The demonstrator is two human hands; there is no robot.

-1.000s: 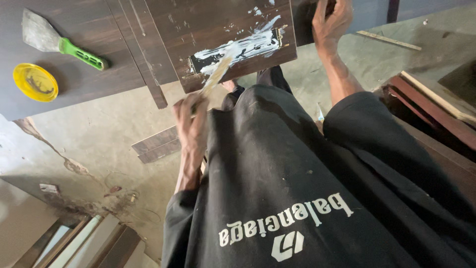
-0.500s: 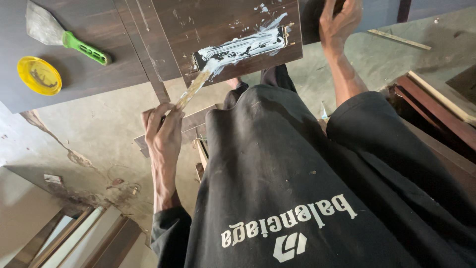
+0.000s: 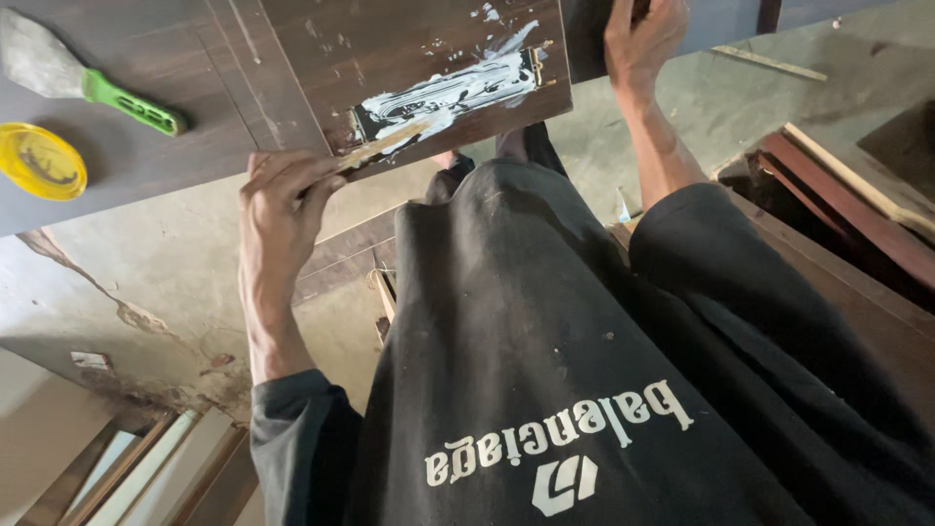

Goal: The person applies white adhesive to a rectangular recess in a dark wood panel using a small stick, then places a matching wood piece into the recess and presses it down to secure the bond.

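Our left hand (image 3: 278, 200) grips a wooden stick (image 3: 385, 146), its tip in white filler (image 3: 453, 93) at one o'clock; our right hand (image 3: 643, 39) clamps the dark panel (image 3: 390, 39) edge.

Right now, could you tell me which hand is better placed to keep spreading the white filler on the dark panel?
Left. The left hand holds the wooden stick with its tip in the white filler, while the right hand grips the dark panel at its far edge.
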